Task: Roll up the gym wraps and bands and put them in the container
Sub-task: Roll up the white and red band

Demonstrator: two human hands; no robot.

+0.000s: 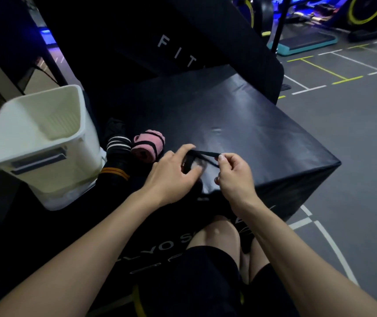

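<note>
A black wrap (191, 160) sits on the dark padded box (240, 124), gripped by my left hand (173, 172). Its thin black strap (207, 153) stretches right to my right hand (232, 173), which pinches the strap's end between thumb and forefinger. A rolled pink wrap with black stripes (147, 145) lies just left of my left hand. Beside it is a black wrap with white stripes (117, 144), and in front of that a black wrap with orange stripes (114, 173). The white plastic container (45, 145) stands at the left, nothing visible inside.
A taller black padded block with white letters (176, 51) rises behind the box. Grey gym floor with white and yellow lines (354, 106) lies to the right. A teal step platform (306, 43) and exercise bikes are far back. My knees are below the box.
</note>
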